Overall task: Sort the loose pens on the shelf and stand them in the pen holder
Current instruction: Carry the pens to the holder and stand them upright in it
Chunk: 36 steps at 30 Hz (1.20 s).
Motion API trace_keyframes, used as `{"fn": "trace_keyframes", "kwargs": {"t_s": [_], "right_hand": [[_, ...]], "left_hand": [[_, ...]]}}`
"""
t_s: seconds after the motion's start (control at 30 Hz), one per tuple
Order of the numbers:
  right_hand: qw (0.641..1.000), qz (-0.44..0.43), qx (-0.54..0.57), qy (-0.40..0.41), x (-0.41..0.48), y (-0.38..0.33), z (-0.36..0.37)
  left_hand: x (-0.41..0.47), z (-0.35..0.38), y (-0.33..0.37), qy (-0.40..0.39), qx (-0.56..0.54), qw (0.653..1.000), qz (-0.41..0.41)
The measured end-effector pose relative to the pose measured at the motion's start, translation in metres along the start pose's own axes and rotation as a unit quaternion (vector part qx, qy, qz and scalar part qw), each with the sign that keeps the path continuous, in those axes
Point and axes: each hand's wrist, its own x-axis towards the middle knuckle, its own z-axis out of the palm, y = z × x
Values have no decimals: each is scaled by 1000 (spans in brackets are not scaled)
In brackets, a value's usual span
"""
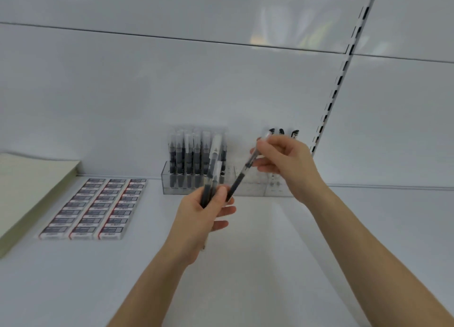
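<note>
Nearest the camera, two bare forearms rise from the bottom edge over a white shelf. The left hand sits at centre, its fingers curled round a small bundle of pens that stands nearly upright, clear caps uppermost, pointing toward twelve o'clock. The right hand, at about two o'clock from the left, pinches the capped end of a single pen between thumb and fingertips; that pen slants down toward eight o'clock, and its dark lower end meets the left hand beside the bundle. Whether the left hand also grips it cannot be told.

At nine o'clock from the hands, rows of boxed erasers lie flat on the shelf, with a pale stack of paper just beyond them at the left edge.

Farther back, against the white wall panel, stands a clear pen holder. Its left part is packed with upright pens; its right part shows open slots, and a few dark pen tops peek up behind the right hand. A slotted shelf upright runs up the wall toward one o'clock.
</note>
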Motion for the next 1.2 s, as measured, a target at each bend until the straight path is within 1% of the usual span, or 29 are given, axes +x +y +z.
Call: {"fn": "trace_keyframes", "kwargs": {"t_s": [0.07, 0.13, 0.23, 0.33, 0.47, 0.63, 0.73, 0.87, 0.97, 1.03, 1.1, 1.13, 1.2], "right_hand": [[997, -41, 3, 68, 11, -3, 0], [992, -77, -45, 94, 22, -2, 5], [984, -112, -118, 71, 31, 3, 21], [978, -135, -149, 54, 36, 4, 32], [972, -132, -190, 39, 40, 0, 37], [966, -128, -223, 19, 43, -7, 44], [957, -133, -257, 8, 47, -6, 44], [949, -73, -304, -42, 43, 16, 46], [955, -41, -290, -53, 40, 26, 46], [950, -39, -307, -41, 36, 23, 43], [961, -43, -270, -24, 26, 19, 37], [971, -39, -233, -34, 18, 16, 34], [980, -12, -170, -104, 2, 9, 32]], "left_hand": [[0, -10, 0, 40, 12, 999, 3], [-1, -17, 2, 63, 19, 998, 7], [-3, -22, 4, 74, 11, 997, 11], [-4, -25, 6, 72, 0, 997, 5], [-3, -28, 4, 70, 2, 998, 5], [-1, -28, 0, 54, -33, 997, 34], [-1, -28, 1, 65, -39, 996, 45], [-3, -26, 4, 71, -53, 995, 47], [-3, -23, 6, 59, -67, 995, 45], [-2, -22, 7, 56, -72, 995, 45], [-1, -20, 8, 52, -78, 994, 50], [0, -19, 7, 48, -80, 994, 52], [2, -14, 7, 36, -78, 995, 56]]}}
